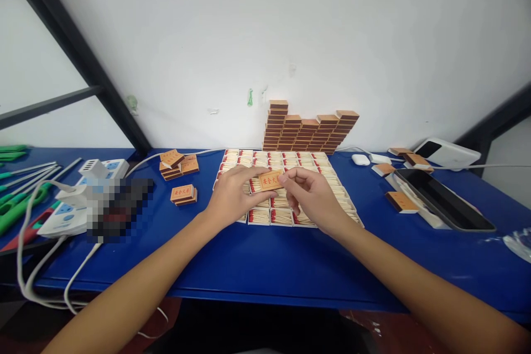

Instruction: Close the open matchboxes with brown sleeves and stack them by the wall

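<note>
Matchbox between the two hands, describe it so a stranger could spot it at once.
Find the blue table, then the grid of open match trays at its middle. Over that grid, the left hand and right hand hold the orange matchbox with red characters, the only one being held.

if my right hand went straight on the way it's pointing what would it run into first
Most likely the matchbox in your left hand; your right hand's fingertips seem to be at its right end, though this single view leaves the exact depth unclear.
</note>
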A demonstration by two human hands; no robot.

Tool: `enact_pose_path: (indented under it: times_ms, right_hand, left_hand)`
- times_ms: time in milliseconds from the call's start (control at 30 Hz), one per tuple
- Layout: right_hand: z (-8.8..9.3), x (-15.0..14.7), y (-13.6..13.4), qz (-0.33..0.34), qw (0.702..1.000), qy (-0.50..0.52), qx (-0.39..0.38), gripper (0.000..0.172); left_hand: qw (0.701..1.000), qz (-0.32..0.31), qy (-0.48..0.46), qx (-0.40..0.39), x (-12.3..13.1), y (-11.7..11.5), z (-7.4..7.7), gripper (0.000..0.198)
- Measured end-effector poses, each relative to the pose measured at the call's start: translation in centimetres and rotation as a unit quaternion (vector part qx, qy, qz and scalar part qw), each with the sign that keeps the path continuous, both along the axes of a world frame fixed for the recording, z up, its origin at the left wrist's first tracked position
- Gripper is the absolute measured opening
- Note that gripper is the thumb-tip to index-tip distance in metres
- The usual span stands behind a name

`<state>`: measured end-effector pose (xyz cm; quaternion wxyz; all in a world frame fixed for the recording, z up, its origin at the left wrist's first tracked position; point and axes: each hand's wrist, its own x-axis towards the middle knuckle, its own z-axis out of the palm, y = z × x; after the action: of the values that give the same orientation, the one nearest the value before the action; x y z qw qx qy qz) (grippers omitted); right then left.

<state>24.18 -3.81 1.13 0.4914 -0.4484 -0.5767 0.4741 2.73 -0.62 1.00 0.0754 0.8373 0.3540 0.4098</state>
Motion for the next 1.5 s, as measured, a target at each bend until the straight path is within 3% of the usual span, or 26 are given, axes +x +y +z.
enact_pose_path:
  times_ms: [300,533,700,967,1167,1333,1400,1500]
  right_hand:
    - [0.5,1.2,0.8,-0.058,0.998,0.016,0.015,0.037]
    - [0.8,3.2,2.1,-0.125,0.99,0.052,0.037,0.034]
    - [0.9,3.4,2.4,-0.143,0.987,0.054,0.042,0.036]
    - [0.8,3.2,2.4,-0.144,0.988,0.033,0.041,0.039]
    - [1.1,4.4,3.2,-0.176,0.982,0.035,0.06,0.037]
    - [2.3,8.4,5.4,-0.275,0.954,0.001,0.121,0.033]
    - [3.5,10.3,6.7,-0.312,0.943,-0.003,0.119,0.034]
    - [5.6,12.1,8.6,-0.304,0.948,-0.039,0.088,0.034]
  left_hand:
    - [0.994,0.036,0.098,-0.038,-1.9,0.6,1.0,0.045]
    - [0.977,0.027,0.201,-0.066,-7.8,0.5,3.4,0.041]
    - [0.96,0.009,0.271,-0.074,-10.9,-1.2,2.7,0.038]
    - [0.966,0.024,0.248,-0.065,-10.6,-1.8,0.1,0.036]
    - [0.972,0.008,0.226,-0.06,-11.0,-1.2,1.3,0.06]
    - [0.983,0.124,0.136,0.007,-12.9,0.2,2.6,0.035]
    - [0.978,0.177,0.103,0.049,-13.7,0.8,2.3,0.028]
    - [0.973,0.201,0.091,0.073,-14.4,1.0,1.1,0.025]
